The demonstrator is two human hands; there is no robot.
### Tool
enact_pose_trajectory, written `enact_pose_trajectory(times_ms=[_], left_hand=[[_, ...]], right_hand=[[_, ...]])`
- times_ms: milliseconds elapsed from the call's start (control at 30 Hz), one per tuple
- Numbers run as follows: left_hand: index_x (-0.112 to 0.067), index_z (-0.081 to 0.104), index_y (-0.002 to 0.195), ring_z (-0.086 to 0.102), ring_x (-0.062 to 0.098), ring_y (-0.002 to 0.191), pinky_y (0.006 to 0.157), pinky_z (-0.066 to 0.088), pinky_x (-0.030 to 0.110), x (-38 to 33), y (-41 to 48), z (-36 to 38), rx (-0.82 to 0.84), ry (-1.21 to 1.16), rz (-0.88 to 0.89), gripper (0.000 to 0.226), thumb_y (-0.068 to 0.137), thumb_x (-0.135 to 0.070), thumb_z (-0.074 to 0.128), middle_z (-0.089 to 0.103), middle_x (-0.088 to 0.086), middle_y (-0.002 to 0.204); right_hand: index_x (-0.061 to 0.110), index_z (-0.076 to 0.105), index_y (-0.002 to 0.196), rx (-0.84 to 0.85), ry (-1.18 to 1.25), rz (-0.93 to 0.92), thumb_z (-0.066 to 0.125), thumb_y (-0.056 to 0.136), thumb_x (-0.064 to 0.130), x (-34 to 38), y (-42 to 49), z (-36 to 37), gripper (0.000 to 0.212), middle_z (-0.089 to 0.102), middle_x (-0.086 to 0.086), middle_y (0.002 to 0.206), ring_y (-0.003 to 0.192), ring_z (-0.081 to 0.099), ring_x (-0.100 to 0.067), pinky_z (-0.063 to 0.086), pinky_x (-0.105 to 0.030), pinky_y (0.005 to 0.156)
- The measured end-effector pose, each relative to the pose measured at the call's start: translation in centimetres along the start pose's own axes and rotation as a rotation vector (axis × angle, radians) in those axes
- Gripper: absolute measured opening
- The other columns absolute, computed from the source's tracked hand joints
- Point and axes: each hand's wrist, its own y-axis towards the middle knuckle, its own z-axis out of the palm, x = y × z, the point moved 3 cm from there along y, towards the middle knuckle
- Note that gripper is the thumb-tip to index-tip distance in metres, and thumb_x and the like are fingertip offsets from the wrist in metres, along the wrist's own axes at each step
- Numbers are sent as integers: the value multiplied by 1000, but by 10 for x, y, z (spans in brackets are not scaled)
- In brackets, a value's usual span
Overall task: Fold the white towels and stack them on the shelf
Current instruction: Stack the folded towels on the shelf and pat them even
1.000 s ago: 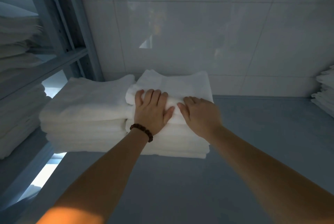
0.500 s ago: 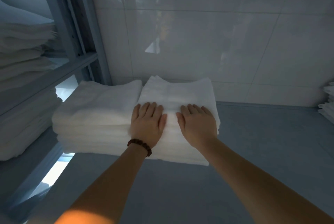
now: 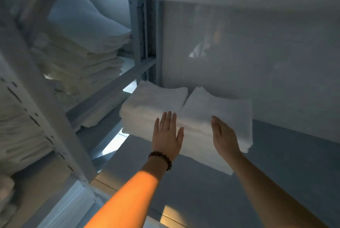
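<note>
I noted the left hand [image 3: 166, 135] flat, fingers spread, empty, over the near edge of the folded white terry towel stack [image 3: 217, 113] (blurred) on the grey shelf [image 3: 276, 163]; right hand [image 3: 223, 135] likewise unclenched, holding nothing, equally near, stack's long axis running away toward the wall.

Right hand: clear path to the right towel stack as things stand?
Probably yes. The right hand is open and already at the front of the right towel stack, with nothing between them. The left hand sits off to the side.

A grey shelf [image 3: 285, 163] carries two towel stacks [image 3: 156, 110]. They sit side by side, touching, against the wall [image 3: 257, 62].
</note>
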Motion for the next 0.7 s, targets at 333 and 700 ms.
enact_pose_trajectory(times_ms=[333, 700], left_hand=[[-11, 18, 148, 15, 19, 144, 118, 8, 37, 45, -11, -62, 70, -88, -86, 58, 99, -39, 31, 21, 7, 155], [-19, 10, 149, 7, 12, 144, 118, -1, 32, 129, -13, -90, 237, -62, -40, 59, 98, -45, 22, 12, -1, 157]], right_hand=[[16, 41, 141, 61, 356, 124, 34, 99, 41, 65, -33, 52, 49, 40, 0, 148, 137, 35, -15, 23, -33, 117], [16, 36, 144, 16, 181, 167, 36, 99, 40, 111, -63, 122, 51, 33, 0, 152, 140, 30, -15, 21, -37, 118]])
